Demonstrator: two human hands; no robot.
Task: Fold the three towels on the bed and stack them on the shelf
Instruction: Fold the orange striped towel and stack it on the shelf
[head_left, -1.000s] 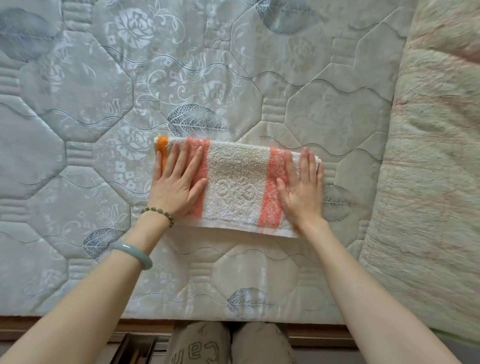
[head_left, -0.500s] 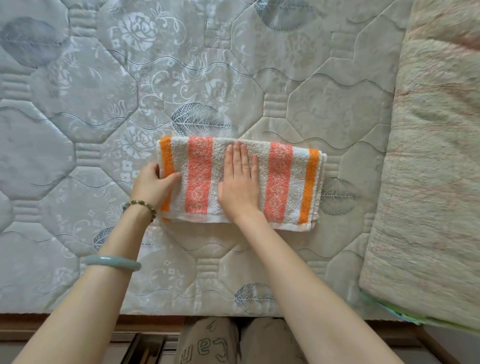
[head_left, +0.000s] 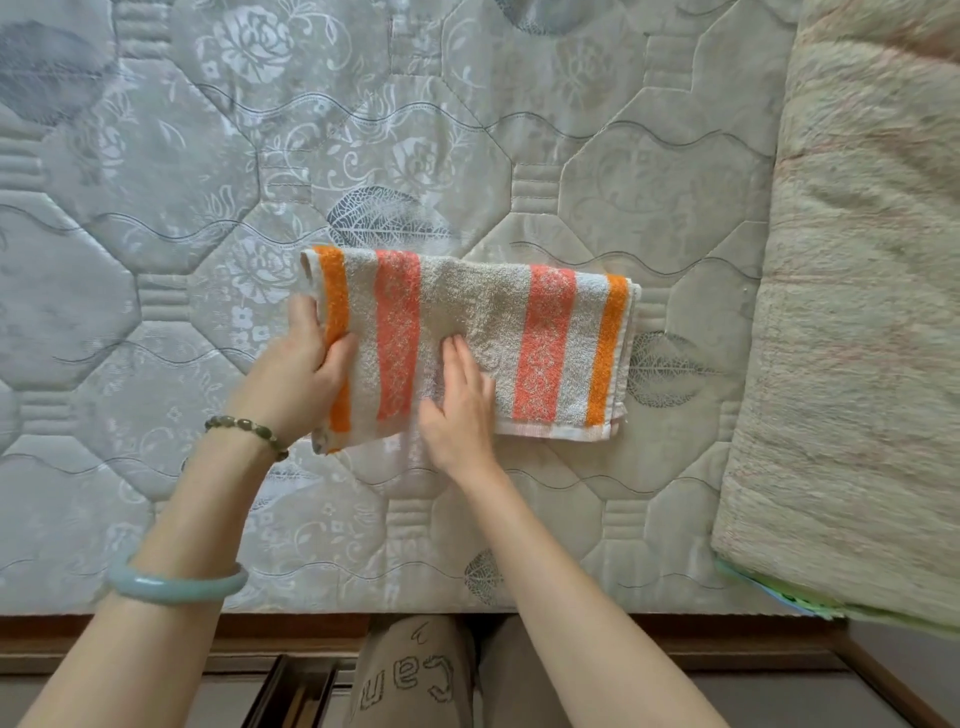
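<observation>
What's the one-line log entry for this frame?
phase: folding | towel: striped, on mattress | left hand: grips towel's left end, lifted | right hand: flat on towel's middle

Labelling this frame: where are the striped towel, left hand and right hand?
striped towel (head_left: 498, 322), head view, beige middle band.
left hand (head_left: 301, 374), head view, back of hand.
right hand (head_left: 460, 410), head view, back of hand.

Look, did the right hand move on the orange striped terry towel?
Yes. The right hand slid left, away from the grey leaf print, to the middle of the towel.
</observation>
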